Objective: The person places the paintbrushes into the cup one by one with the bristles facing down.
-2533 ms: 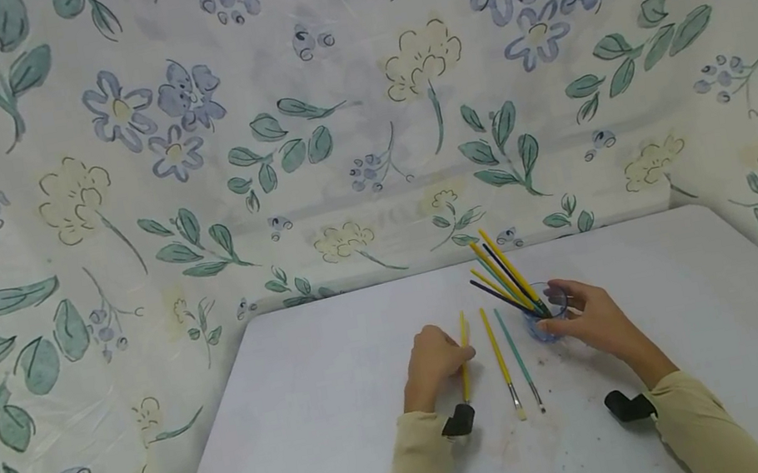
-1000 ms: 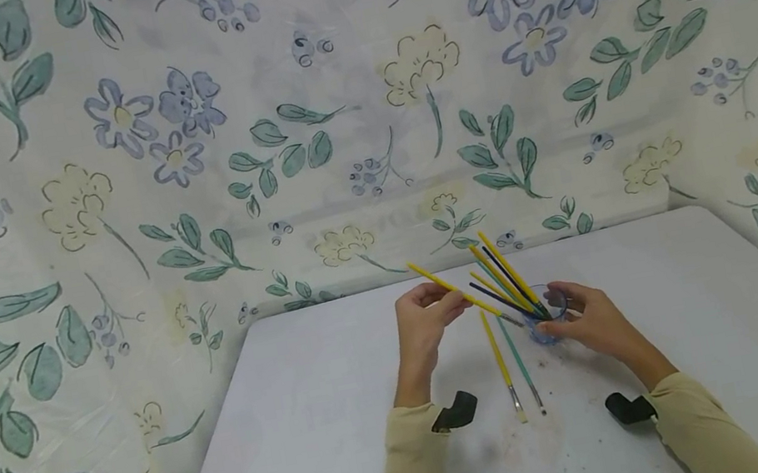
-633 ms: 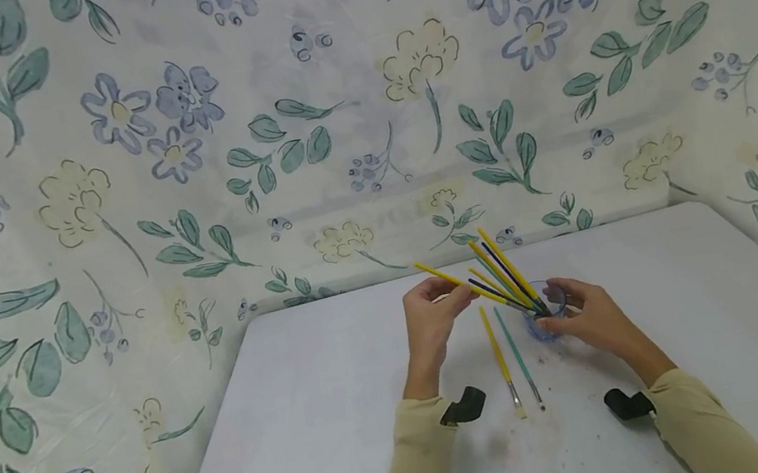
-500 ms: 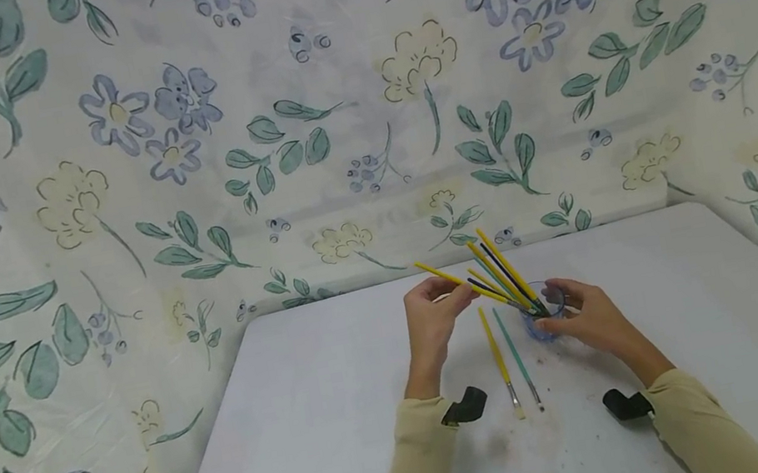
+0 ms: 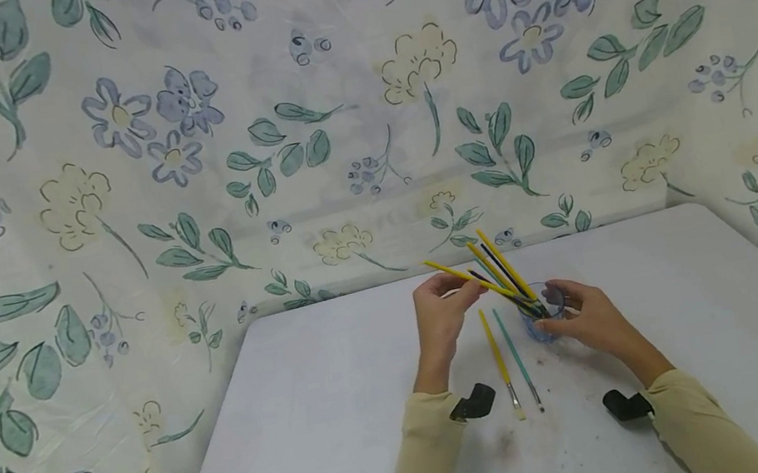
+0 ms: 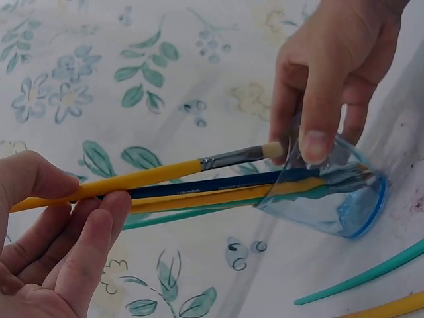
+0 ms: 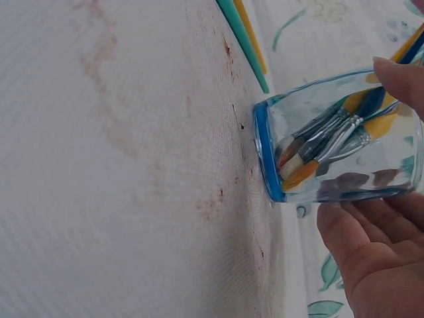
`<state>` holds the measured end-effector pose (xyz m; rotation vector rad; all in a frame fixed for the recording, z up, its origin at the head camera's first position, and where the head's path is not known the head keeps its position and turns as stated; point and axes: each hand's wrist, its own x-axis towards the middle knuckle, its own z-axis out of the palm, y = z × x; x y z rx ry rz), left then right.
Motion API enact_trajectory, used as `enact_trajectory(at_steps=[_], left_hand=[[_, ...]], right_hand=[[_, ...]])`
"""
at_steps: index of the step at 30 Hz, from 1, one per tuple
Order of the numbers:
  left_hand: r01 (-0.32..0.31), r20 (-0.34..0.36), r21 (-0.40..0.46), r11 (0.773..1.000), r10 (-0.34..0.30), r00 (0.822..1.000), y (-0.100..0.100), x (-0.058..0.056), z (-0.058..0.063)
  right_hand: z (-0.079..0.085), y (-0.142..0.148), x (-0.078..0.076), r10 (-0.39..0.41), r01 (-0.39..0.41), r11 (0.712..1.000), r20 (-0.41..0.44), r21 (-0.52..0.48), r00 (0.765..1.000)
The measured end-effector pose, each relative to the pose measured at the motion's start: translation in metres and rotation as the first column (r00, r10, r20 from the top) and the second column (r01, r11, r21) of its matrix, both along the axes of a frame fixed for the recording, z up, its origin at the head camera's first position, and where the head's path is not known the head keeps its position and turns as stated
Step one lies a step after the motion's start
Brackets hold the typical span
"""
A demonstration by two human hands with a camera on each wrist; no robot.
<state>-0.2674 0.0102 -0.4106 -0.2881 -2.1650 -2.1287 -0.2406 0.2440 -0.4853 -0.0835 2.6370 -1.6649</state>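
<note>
My left hand [image 5: 439, 319] pinches a yellow paintbrush [image 6: 152, 175] by its handle. In the left wrist view its pale bristles and metal ferrule lie at the mouth of a clear bluish glass [image 6: 298, 202]. My right hand [image 5: 594, 317] grips that glass around its side, fingers on one side and thumb on the other. Several paintbrushes [image 7: 331, 136], with yellow, dark blue and green handles, stand in the glass, bristles down, and lean to the left. On the table below the left hand lie a yellow paintbrush [image 5: 498, 359] and a green paintbrush [image 5: 518, 360], side by side.
The white table [image 5: 296, 454] has small reddish and dark smudges [image 5: 507, 444] near the loose brushes. Behind it hangs a floral-patterned sheet [image 5: 334, 151], which also covers the sides. Each wrist carries a black camera mount [image 5: 475, 401].
My left hand picked the yellow paintbrush up from the table, turned it bristles toward the glass and moved it right to the glass's mouth. My right hand stayed on the glass.
</note>
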Motion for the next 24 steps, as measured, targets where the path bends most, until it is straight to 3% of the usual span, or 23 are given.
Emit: enact_trajectory(at_steps=[13,24], left_hand=[[-0.023,-0.039,-0.129,0.991,0.018,0.999,0.014,-0.003,-0.003],[-0.019,-0.032,-0.169,0.985,0.014,0.999,0.021,-0.007,-0.006]], right_hand=[[-0.002,0.001,-0.002,-0.008,0.008,1.000,-0.030,0.010,1.000],[-0.003,0.002,-0.005,-0.015,0.015,1.000,-0.013,0.017,1.000]])
